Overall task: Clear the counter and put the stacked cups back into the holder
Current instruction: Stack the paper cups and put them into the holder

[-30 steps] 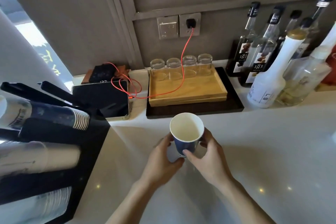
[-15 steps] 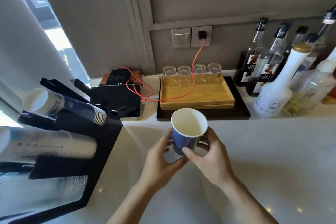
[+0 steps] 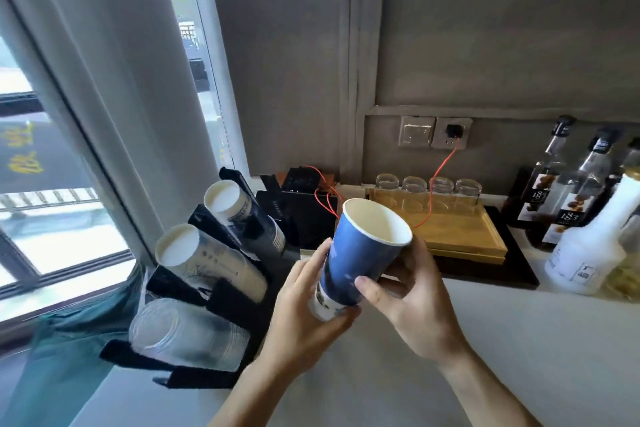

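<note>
Probably café counter: cup holder [image 3: 221,302], syrup bottles [image 3: 550,198], glasses [image 3: 427,189].

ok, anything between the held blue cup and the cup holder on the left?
In the head view, only the left hand, wrapped round the blue cup base, sits in the gap. Otherwise nothing lies before the cup holder.

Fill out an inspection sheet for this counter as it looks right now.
Surface: pale counter, bare in front of the hands.
Job's things: blue cup, tilted, off the counter; black holder at left with three cup stacks lying in it.
Clutter: four glasses on a wooden tray; bottles at right.
Grippers: left hand grips the cup's base; right hand grips its side.
Cables: red cable plugged into the wall socket.
Surroundings: window at left, grey wall behind.
</note>
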